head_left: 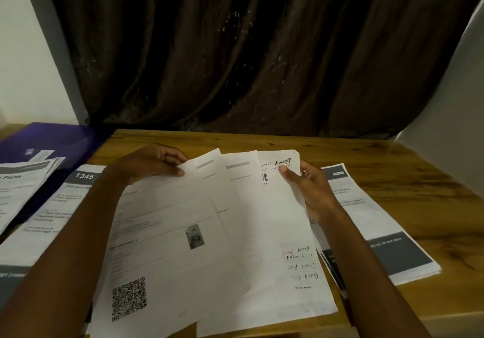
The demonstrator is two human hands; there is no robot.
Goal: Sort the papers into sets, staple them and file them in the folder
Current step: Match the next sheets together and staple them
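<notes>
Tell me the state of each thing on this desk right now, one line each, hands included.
Fanned sheets: spread out, held at the top corners by both hands.
Left hand: pinching the fan's left top corner.
Right hand: gripping the handwritten sheet, thumb on top.
Purple folder: flat on the table, closed.
"Plants" stack: lying on the folder.
"1345" sheet: flat, partly covered.
Right stack: flat on the table.

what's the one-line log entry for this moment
phase: sorting | left hand: pinches fanned papers at top | right hand: grips their right edge | folder: far left on table | stapler: not seen
</notes>
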